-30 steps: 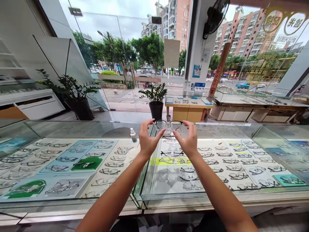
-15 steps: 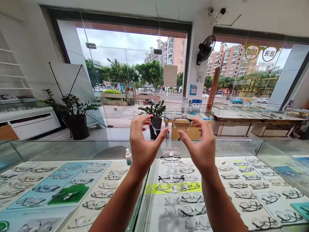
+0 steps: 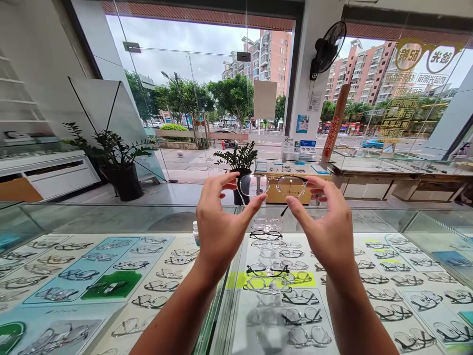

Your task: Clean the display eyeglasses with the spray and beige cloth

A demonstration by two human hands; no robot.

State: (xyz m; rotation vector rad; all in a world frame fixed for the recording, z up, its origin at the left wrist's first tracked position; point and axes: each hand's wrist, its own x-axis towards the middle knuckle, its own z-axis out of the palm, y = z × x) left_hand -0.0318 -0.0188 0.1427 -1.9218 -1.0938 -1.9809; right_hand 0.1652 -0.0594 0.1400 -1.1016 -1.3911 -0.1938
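A pair of eyeglasses [image 3: 273, 176] with a dark upper rim and thin lower rims is held up above the glass counter, its lenses facing me. My left hand [image 3: 225, 217] pinches its left side between thumb and fingers. At the other end, my right hand [image 3: 323, 214] grips the right side the same way. One dark temple tip [image 3: 284, 211] hangs below the right lens, near my right thumb. Beneath my hands, rows of eyeglasses [image 3: 302, 315] lie inside the display case [image 3: 221, 305].
A small white bottle [image 3: 195, 232] stands behind my left wrist. Potted plants [image 3: 121, 180] are on the floor beyond the counter. More glass display cases [image 3: 369, 162] stand by the windows at right. A black wall fan [image 3: 327, 49] hangs on the pillar.
Both hands and the eyeglasses have shifted slightly right in view and look a little larger. The view has tilted downward. The grip stays the same.
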